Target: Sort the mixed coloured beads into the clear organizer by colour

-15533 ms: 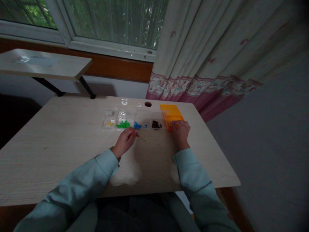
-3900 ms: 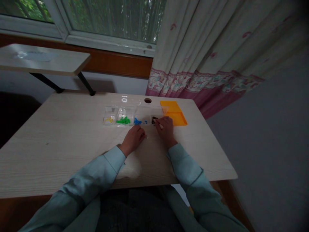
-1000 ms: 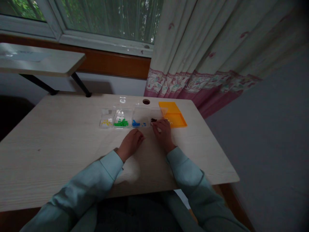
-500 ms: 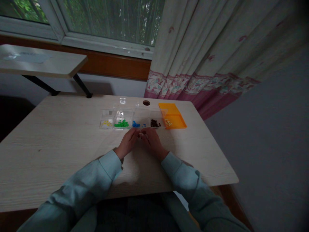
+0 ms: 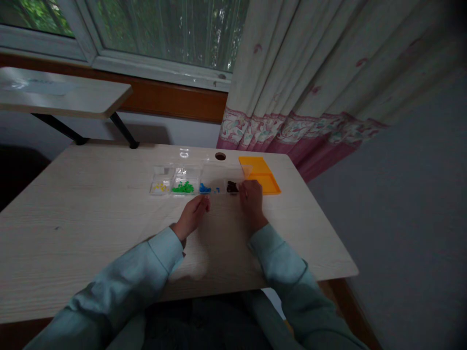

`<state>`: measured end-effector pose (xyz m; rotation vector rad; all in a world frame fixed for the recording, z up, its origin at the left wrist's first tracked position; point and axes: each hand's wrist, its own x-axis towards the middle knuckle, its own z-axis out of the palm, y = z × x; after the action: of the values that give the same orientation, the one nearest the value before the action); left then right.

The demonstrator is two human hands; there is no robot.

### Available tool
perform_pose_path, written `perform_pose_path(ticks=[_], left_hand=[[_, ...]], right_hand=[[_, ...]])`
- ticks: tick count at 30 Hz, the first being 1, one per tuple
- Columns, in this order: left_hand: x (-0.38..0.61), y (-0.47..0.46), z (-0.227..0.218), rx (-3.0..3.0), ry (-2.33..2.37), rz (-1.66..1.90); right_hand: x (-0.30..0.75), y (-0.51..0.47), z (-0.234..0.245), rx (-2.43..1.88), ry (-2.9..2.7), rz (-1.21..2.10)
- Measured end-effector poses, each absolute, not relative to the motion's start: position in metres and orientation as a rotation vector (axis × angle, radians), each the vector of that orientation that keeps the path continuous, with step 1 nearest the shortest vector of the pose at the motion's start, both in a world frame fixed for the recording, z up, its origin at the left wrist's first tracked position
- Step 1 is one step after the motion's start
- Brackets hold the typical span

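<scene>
In front of the clear box, my left hand [image 5: 192, 215] is closed in a pinch, and whatever is between its fingertips is too small to make out. My right hand [image 5: 251, 201] is at the box's right end, fingers bent and close together by the dark brown pieces [image 5: 232, 186]; its fingertips are partly hidden. The clear compartment box [image 5: 212, 171] also bears small yellow pieces [image 5: 160, 186], a heap of green pieces [image 5: 183, 187] and blue pieces [image 5: 205, 188]. Behind my right hand lies an orange tray [image 5: 269, 183], and the hand covers its left front corner.
All this lies on a pale wooden desk [image 5: 120, 209] with a round cable hole [image 5: 220, 156] near its back edge. A raised shelf [image 5: 65, 92] on black legs stands at the back left. A curtain [image 5: 284, 97] hangs behind the desk's right side.
My right hand has parted from my left hand and moved right and slightly away from me, to the dark brown pieces. My left hand has stayed almost in place.
</scene>
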<state>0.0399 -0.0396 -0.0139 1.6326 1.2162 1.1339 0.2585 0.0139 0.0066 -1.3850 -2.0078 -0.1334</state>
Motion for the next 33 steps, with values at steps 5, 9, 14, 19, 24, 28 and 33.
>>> perform_pose_path(ticks=[5,9,14,19,24,28,33], left_hand=[[0.041,-0.041,-0.011,1.672,1.205,1.103],[0.041,-0.042,-0.007,1.677,1.216,1.089],[0.042,-0.043,-0.006,1.745,1.261,1.085],[0.036,-0.046,0.001,2.14,1.279,1.14],[-0.012,-0.032,0.021,2.226,1.523,1.292],[-0.067,-0.009,0.024,2.241,1.927,1.315],[-0.101,0.007,0.006,2.363,2.024,0.989]], right_hand=[[0.316,0.043,0.001,-1.754,-1.797,-0.346],[0.327,0.044,-0.009,-1.802,-1.766,-0.41],[0.324,0.041,-0.01,-1.744,-1.724,-0.323],[0.315,0.04,-0.004,-1.628,-1.715,-0.235],[0.296,0.036,-0.003,-1.434,-1.87,-0.202],[0.282,0.029,-0.003,-1.344,-1.96,-0.197],[0.271,0.025,-0.003,-1.265,-1.997,-0.164]])
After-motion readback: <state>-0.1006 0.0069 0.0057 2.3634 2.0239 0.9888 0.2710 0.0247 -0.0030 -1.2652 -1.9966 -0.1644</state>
